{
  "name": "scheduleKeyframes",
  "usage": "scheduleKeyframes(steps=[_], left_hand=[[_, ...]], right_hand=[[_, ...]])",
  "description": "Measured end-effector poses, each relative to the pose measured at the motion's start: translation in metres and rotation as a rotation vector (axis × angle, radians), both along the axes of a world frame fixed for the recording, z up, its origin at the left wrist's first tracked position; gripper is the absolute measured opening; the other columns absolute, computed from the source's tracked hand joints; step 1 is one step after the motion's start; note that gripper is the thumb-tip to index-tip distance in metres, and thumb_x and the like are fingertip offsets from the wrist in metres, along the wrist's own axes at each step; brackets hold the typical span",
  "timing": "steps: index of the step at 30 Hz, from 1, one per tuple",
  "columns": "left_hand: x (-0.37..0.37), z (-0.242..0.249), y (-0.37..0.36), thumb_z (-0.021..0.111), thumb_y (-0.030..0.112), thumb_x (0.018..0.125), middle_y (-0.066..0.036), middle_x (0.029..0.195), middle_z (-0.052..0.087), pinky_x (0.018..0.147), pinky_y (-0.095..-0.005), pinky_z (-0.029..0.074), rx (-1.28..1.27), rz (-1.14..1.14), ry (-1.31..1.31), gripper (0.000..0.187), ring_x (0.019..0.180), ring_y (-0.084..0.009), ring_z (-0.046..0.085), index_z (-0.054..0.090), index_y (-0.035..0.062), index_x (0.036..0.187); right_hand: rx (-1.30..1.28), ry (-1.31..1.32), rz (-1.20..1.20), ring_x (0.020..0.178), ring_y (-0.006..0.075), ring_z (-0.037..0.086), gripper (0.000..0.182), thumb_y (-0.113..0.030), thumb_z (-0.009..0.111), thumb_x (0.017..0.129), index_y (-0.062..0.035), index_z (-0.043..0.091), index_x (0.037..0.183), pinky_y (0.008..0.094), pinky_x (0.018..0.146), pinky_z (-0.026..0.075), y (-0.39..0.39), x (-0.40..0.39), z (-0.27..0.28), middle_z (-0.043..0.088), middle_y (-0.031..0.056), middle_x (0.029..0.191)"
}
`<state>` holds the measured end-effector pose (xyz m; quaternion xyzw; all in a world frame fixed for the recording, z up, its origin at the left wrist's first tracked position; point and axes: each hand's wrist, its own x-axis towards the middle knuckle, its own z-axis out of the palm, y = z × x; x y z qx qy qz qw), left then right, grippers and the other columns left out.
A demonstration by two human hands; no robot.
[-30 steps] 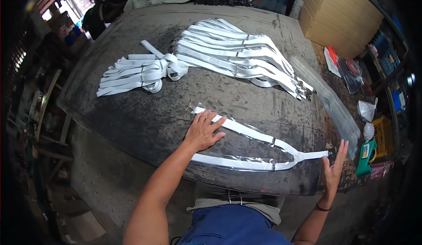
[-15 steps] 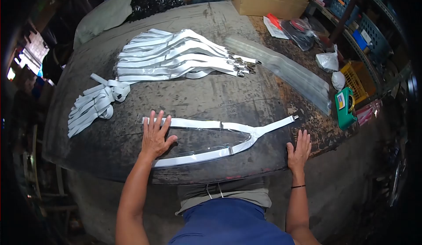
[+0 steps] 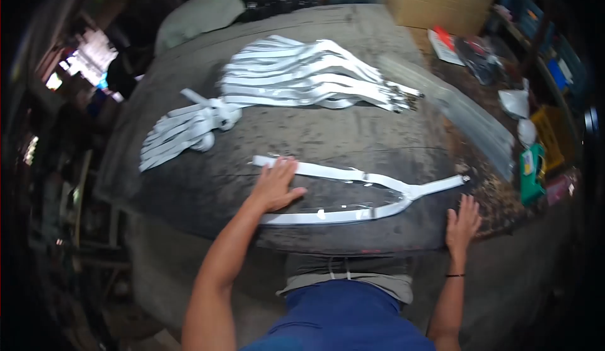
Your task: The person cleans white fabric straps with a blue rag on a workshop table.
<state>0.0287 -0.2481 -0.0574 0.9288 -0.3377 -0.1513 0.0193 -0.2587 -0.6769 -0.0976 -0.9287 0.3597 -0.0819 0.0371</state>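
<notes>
A pair of white suspenders [image 3: 411, 192] lies spread in a Y on the dark worktable, with clear plastic film around its two long straps. My left hand [image 3: 275, 184] rests open, its fingertips across the upper strap near the left end. The lower strap's left end is hidden by that wrist. At the table's front right, my right hand [image 3: 464, 222] lies flat with fingers stretched, just below the metal clip [image 3: 466, 179] of the short strap and apart from it. Neither hand grips anything.
A pile of white suspenders [image 3: 302, 74] lies further back, beside a tied bundle of white straps [image 3: 183, 133]. Long clear plastic sleeves [image 3: 466, 108] stretch to the right. Beyond are a green container [image 3: 531, 174], a yellow basket [image 3: 549, 138] and a cardboard box [image 3: 441, 1].
The camera view has swung left, so everything appears further right and is somewhat blurred. My left hand has slid slightly rightward along the upper strap, exposing more of its end.
</notes>
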Motion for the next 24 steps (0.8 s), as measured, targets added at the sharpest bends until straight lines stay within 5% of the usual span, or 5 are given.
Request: scheduleKeyframes(steps=[2,5,10,19,24], left_hand=[[0.004,0.019,0.0,0.053,0.051,0.094,-0.017,0.159,0.025,0.119,-0.0489,0.017,-0.045,0.056,0.034,0.078,0.149,-0.0329,0.019,0.027,0.0062,0.153],[0.035,0.032,0.013,0.056,0.041,0.095,-0.02,0.154,0.035,0.117,-0.0441,0.025,-0.643,0.203,0.235,0.069,0.144,-0.0355,0.03,0.034,0.0046,0.15],[0.083,0.072,0.011,0.052,0.042,0.098,-0.025,0.151,0.036,0.116,-0.0452,0.027,-0.765,0.296,-0.356,0.063,0.14,-0.041,0.033,0.04,0.0044,0.146],[0.058,-0.025,-0.065,0.039,0.055,0.099,-0.02,0.159,0.022,0.119,-0.0542,0.011,-0.183,0.216,-0.174,0.071,0.149,-0.038,0.014,0.028,0.0115,0.154],[0.06,-0.04,-0.063,0.039,0.059,0.098,-0.019,0.159,0.023,0.119,-0.0531,0.011,-0.354,0.255,-0.322,0.074,0.149,-0.0371,0.015,0.027,0.0126,0.154]], right_hand=[[-0.019,0.003,-0.002,0.147,0.0355,0.023,0.059,-0.041,0.044,0.1,-0.0123,0.035,0.151,0.055,0.116,0.013,-0.005,-0.003,-0.004,0.032,0.013,0.157],[-0.015,-0.032,0.01,0.147,0.0348,0.023,0.058,-0.041,0.043,0.101,-0.0122,0.036,0.151,0.0533,0.117,0.013,-0.007,-0.006,-0.007,0.033,0.0131,0.157],[-0.025,-0.042,-0.023,0.147,0.0334,0.023,0.058,-0.041,0.041,0.102,-0.011,0.036,0.15,0.0523,0.117,0.014,-0.006,-0.005,-0.007,0.033,0.0125,0.157],[-0.099,0.045,-0.043,0.147,0.0323,0.024,0.056,-0.04,0.039,0.103,-0.0123,0.034,0.152,0.0525,0.117,0.016,-0.012,-0.006,-0.016,0.032,0.0108,0.157],[-0.109,0.089,-0.042,0.147,0.0312,0.023,0.056,-0.041,0.037,0.103,-0.0125,0.033,0.152,0.0517,0.117,0.015,-0.011,-0.002,-0.011,0.031,0.0091,0.158]])
